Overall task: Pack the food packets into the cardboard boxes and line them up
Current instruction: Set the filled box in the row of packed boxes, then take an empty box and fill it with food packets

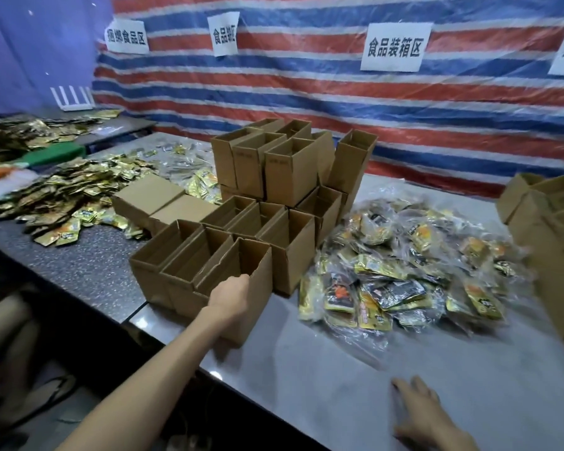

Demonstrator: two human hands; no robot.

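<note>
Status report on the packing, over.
Left grip holds nearest open box by its rim. Right grip flat on table, empty. Packets piled right of boxes. Nothing between right grip and pile.

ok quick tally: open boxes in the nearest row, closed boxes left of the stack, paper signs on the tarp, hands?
Open boxes, nearest row: 3
Closed boxes: 2
Paper signs: 4
Hands: 2, left hand, right hand
Total: 11

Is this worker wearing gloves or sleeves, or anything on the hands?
No gloves: the left hand and right hand are bare. The left forearm shows no sleeve, watch or bracelet. The right wrist is uncovered too.
</note>
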